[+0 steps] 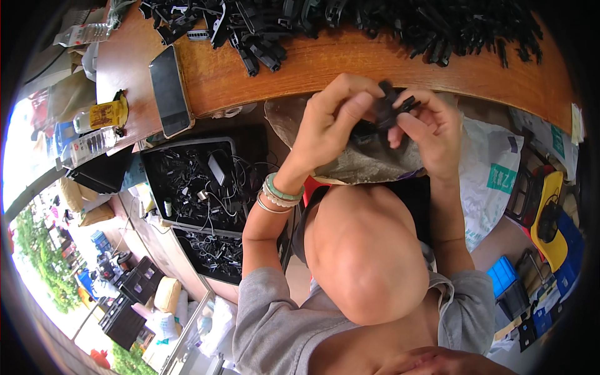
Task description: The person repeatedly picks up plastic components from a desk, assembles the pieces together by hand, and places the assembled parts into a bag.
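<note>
Between both hands, just off the table's near edge, is a small black plastic part (385, 114) with a short prong sticking out to the right. My left hand (334, 122) pinches its left side with thumb and fingers. On the other side my right hand (432, 125) grips the prong end, its fingers curled. The part is slightly blurred, so its exact kind cannot be made out. Below the hands a grey-brown cloth or sack (350, 164) lies over the lap. Bracelets circle my left wrist.
Along the far side of the wooden table (325, 69) lie heaps of black plastic parts (387, 19). A phone (170, 90) rests at the left. Lower left stand black bins (187, 140) of parts and cables. White plastic bags (490, 175) hang at the right.
</note>
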`<action>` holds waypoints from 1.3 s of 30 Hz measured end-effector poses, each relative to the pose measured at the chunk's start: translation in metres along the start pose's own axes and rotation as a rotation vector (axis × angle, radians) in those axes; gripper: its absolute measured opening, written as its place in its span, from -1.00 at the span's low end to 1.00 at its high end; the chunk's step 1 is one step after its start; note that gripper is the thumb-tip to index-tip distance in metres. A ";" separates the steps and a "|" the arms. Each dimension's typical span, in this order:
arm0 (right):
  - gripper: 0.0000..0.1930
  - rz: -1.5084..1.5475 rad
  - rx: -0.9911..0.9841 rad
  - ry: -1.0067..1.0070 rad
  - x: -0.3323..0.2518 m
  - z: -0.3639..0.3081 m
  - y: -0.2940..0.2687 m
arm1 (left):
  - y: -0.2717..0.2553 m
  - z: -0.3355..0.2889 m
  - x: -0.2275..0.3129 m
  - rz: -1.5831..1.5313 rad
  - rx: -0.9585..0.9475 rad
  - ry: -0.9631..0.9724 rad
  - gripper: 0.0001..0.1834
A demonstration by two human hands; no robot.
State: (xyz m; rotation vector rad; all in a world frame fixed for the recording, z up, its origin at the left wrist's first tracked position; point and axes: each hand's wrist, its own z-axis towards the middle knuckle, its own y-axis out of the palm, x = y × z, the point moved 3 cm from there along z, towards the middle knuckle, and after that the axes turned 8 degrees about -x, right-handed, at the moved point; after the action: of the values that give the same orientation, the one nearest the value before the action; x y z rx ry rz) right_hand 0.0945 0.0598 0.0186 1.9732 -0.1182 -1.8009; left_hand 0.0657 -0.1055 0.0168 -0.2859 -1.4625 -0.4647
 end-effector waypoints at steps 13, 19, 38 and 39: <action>-0.83 -0.065 -0.009 -0.158 0.004 -0.005 -0.001 | -0.005 0.002 -0.005 -0.196 0.067 -0.260 -0.64; -0.84 -0.283 0.052 -0.136 0.002 -0.006 -0.014 | -0.002 0.004 0.000 -0.194 -0.029 -0.356 -0.70; -0.80 -0.601 0.185 -0.333 0.002 -0.014 -0.003 | 0.014 -0.003 0.018 0.366 -0.079 -0.033 -0.68; -0.80 -0.601 0.185 -0.333 0.004 -0.014 -0.003 | 0.014 0.001 0.017 0.511 -0.078 0.197 -0.63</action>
State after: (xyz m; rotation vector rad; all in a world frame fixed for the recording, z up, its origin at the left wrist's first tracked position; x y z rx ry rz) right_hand 0.1081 0.0650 0.0147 1.9432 0.2388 -2.5773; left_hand 0.0725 -0.0953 0.0353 -0.6390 -1.1270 -0.1289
